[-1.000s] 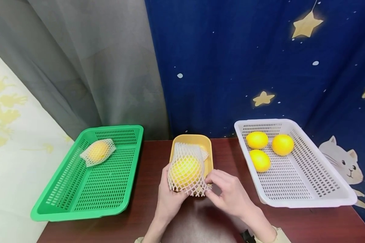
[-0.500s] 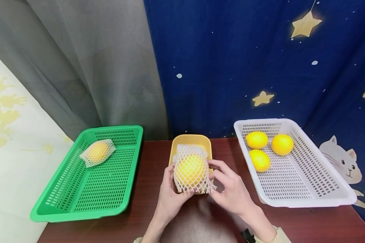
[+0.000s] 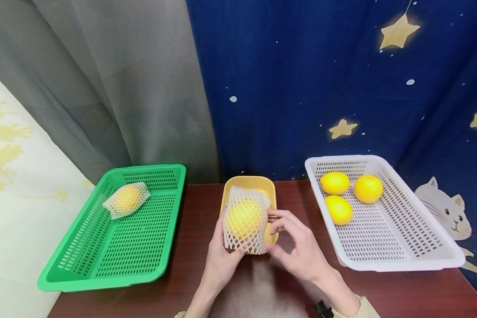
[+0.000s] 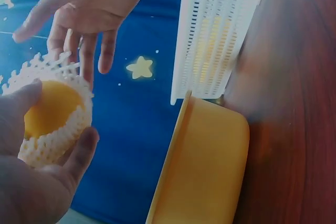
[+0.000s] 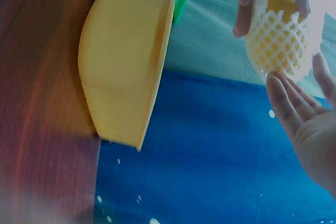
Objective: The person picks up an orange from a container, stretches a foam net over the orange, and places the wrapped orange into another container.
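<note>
Rounded yellow fruit (image 4: 55, 111) in white foam-mesh sleeve (image 3: 242, 194) clasped by left hand (image 3: 221, 261); sleeve touched by parted fingers of right hand (image 3: 302, 251); long axis aligned near-to-far, ragged end nearest.

Surface (image 3: 198, 212): dark reddish-brown, wood-grained, with a pale sheen at front centre. Three containers stand on it, side by side, none touching another. Green basket (image 3: 139, 238) at left; yellow box (image 3: 249, 182) in the middle, near the back edge (smallest of the lot); white basket (image 3: 375, 240) at right. Both baskets slotted.
</note>
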`<state>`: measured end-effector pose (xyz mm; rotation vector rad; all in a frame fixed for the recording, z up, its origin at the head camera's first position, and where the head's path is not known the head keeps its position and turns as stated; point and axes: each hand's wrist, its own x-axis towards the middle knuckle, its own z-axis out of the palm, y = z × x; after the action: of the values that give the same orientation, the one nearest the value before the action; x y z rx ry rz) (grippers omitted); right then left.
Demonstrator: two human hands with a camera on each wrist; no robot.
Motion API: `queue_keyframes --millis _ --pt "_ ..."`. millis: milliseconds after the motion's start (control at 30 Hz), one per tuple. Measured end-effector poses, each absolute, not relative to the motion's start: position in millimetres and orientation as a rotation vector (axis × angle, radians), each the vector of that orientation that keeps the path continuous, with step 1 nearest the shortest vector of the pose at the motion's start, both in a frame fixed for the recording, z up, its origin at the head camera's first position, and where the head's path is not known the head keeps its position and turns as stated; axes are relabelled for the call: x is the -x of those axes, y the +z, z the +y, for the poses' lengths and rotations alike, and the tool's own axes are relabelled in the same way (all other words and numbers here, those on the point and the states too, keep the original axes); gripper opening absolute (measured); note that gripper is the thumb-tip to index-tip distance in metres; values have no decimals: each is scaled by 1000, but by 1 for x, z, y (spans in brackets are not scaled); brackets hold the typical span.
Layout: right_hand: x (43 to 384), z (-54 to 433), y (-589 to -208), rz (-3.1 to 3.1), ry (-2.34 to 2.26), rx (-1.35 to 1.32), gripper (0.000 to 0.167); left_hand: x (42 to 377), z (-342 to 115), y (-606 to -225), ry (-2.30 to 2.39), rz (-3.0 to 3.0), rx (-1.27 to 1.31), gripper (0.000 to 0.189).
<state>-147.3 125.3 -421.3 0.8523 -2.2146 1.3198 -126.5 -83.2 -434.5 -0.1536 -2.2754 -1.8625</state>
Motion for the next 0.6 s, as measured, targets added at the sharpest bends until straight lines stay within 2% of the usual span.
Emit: queue_keyframes --millis 133,233,333,400,600 --pt "148 122 -420 -2151 1611 -656 26 126 -86 -437 -2081 -2238 436 110" --pt "150 121 -420 -2159 1727 -565 44 127 -87 -438 -2236 -2137 631 104" --pt "150 120 -420 -2172 1797 -584 50 127 -86 -438 -2182 -2118 598 85" --pt "150 119 -421 -2178 1811 -631 50 128 -85 -437 -2131 -2150 485 73" --pt "148 116 -422 -2178 1849 -673 50 131 -87 -435 -2139 -2234 279 64"
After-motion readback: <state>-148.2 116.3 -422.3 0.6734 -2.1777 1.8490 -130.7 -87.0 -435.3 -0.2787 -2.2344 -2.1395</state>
